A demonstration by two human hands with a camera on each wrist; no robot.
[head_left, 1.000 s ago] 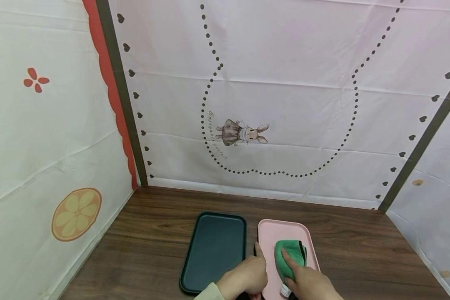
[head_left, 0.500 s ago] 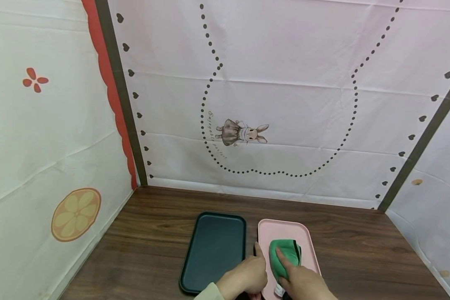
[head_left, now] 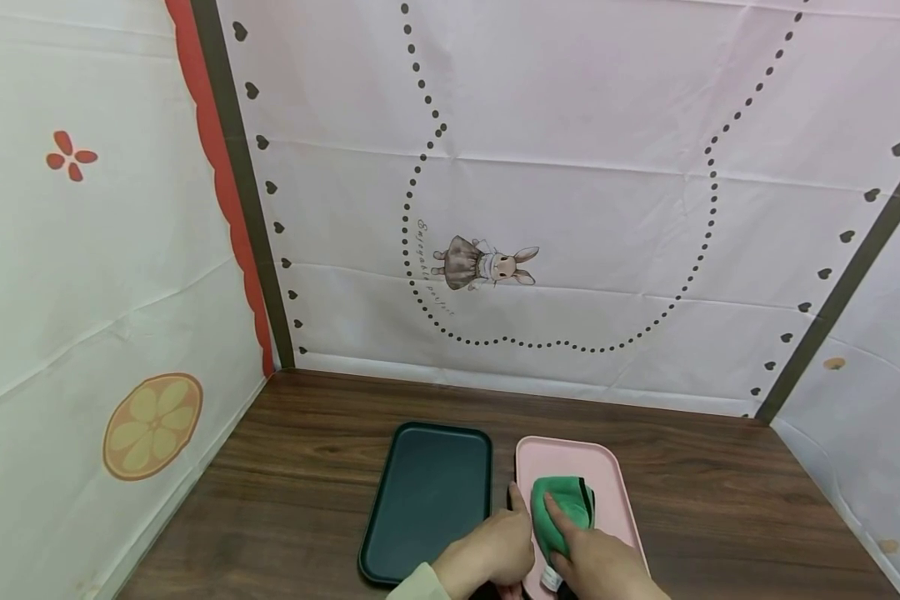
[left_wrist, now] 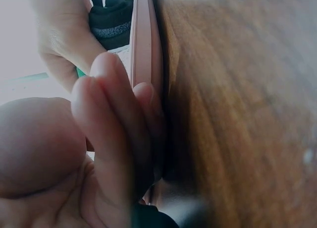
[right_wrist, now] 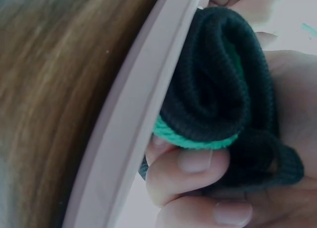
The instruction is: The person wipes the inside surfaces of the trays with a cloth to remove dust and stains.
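Observation:
A folded green cloth (head_left: pixel 557 515) with dark edging and a white label lies over the pink tray (head_left: pixel 566 451). My right hand (head_left: pixel 603 567) grips the cloth, one finger stretched along its top. In the right wrist view, fingertips curl round the rolled dark edge (right_wrist: pixel 208 84) of the cloth, close over the tray rim (right_wrist: pixel 133 99). At the tray's left edge, my left hand (head_left: pixel 501 546) holds the rim, one finger pointing forward along it. The left wrist view has its fingers (left_wrist: pixel 111 119) against the tray's side, the thumb to the left.
A dark green tray (head_left: pixel 431 492) lies on the brown wooden table (head_left: pixel 300 467), left of the pink one. Printed white cloth walls (head_left: pixel 570 233) stand behind the table and on both sides.
My right hand has slid the green cloth leftward over the pink tray, towards my left hand. The left hand and both trays stay in place.

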